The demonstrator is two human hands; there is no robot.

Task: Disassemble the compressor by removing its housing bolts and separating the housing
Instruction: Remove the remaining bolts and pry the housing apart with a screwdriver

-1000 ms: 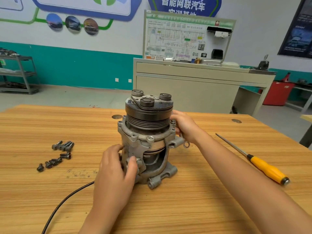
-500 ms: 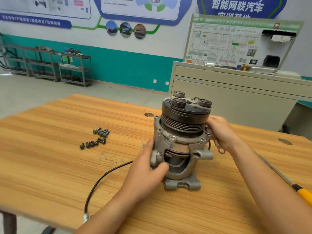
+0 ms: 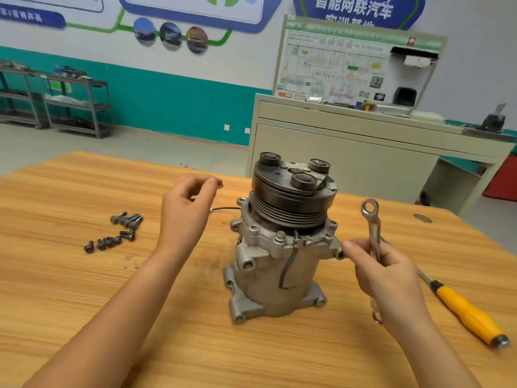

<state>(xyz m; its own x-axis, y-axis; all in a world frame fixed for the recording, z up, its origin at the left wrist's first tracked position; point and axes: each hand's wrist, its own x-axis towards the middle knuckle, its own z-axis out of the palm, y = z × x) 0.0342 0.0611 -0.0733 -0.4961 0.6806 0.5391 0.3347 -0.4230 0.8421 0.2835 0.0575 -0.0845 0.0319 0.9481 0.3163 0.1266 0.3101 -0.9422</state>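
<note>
This looks like an automotive training workshop. A wiring-diagram teaching board (image 3: 335,63) stands on a cream cabinet (image 3: 349,152), wall posters (image 3: 355,9) carry car pictures and Chinese text, metal shelves (image 3: 70,105) hold what may be parts, and loose bolts (image 3: 117,231) lie near the wooden table's (image 3: 84,289) left edge.

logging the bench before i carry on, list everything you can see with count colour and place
compressor: one, grey metal with dark pulley on top, upright mid-table
loose bolts: a cluster, count unclear, dark, on the table left of the compressor
wrench: one, silver, ring end up, in the right hand
screwdriver: one, yellow handle, lying on the table at right
cable: one, black, on the table behind the compressor
table: one, light wood
cabinet: one, beige, behind the table, with a diagram board on top
shelving: grey metal racks, far left by the wall
left hand: raised off the compressor, fingertips pinched, contents unclear
right hand: grip closed on the wrench
</note>
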